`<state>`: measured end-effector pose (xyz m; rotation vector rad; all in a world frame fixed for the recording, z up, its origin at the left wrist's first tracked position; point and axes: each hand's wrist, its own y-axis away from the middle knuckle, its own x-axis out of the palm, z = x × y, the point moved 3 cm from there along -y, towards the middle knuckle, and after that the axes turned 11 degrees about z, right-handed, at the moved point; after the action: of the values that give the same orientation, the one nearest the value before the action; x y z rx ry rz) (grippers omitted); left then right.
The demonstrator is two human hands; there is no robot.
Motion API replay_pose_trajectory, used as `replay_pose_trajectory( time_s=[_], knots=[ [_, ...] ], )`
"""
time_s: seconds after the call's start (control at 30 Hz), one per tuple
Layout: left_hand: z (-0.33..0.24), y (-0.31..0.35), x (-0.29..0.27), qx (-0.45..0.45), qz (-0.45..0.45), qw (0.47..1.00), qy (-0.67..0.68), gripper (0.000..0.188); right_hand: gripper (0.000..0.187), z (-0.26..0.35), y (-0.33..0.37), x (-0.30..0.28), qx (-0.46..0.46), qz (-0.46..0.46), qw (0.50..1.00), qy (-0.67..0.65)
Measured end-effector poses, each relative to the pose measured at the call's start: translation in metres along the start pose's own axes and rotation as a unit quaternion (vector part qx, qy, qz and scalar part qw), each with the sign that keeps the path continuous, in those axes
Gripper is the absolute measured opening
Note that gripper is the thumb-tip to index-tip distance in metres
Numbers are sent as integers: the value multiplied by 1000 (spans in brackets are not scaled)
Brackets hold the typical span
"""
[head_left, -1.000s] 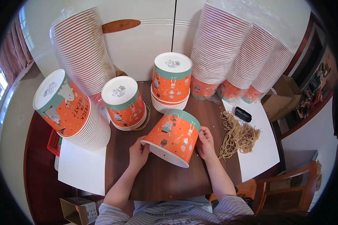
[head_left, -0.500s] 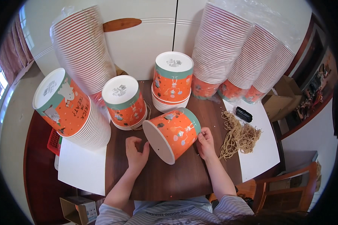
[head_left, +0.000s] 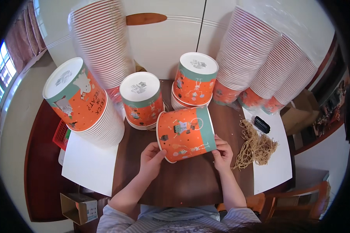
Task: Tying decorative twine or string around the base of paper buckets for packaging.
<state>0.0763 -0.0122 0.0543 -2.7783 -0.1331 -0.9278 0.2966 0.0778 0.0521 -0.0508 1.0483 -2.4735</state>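
A paper bucket [head_left: 186,134], orange with a green band and Halloween figures, lies on its side in the air above the middle of the table. My left hand [head_left: 151,161] pinches its white rim on the left, thumb on the outer wall and fingers mostly hidden behind. At the other end, my right hand [head_left: 222,153] grips the edge of the base with thumb and fingers. The bucket's mouth is turned away, so its inside cannot be seen. Just behind it stands an upside-down stack of like buckets [head_left: 194,83], with a smaller stack [head_left: 140,101] to the left.
A taller bucket stack [head_left: 81,99] leans at the left on a white table leaf [head_left: 89,167]. Plastic-wrapped stacks [head_left: 247,50] stand at the back right, another wrapped stack [head_left: 101,42] at the back left. Tan cords [head_left: 256,145] and a black object [head_left: 261,124] lie to the right.
My left hand has come to the bucket and closed on its rim. The bucket has turned, its mouth now out of sight and other figures facing me. The whole view has shifted slightly.
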Motion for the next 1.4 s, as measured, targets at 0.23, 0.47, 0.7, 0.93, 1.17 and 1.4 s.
replay_pose_trajectory(
  time_s=[0.23, 0.47, 0.7, 0.93, 1.17, 1.4],
  knots=[
    [5, 0, -3, -13, 24, 993, 113, 16, 10, -8, 2, 1, 25, 3, 999, -21],
    [4, -1, 1, -7, 33, 991, 131, 16, 8, -13, 6, 0, 63, 6, 997, -37],
    [-11, -1, 1, 138, 55, 957, -248, 16, 21, -23, 12, 0, 175, 33, 975, -135],
    [-30, 8, 45, 283, 155, 730, -603, 17, 40, -32, 1, -17, 209, -65, 930, -296],
    [-47, 8, 93, 364, 270, 418, -788, 20, 51, 45, -69, -18, 141, -2, 969, -203],
    [-56, -5, 126, 433, 247, 351, -793, 19, 52, 79, -85, -23, 121, -71, 975, -170]
  ],
)
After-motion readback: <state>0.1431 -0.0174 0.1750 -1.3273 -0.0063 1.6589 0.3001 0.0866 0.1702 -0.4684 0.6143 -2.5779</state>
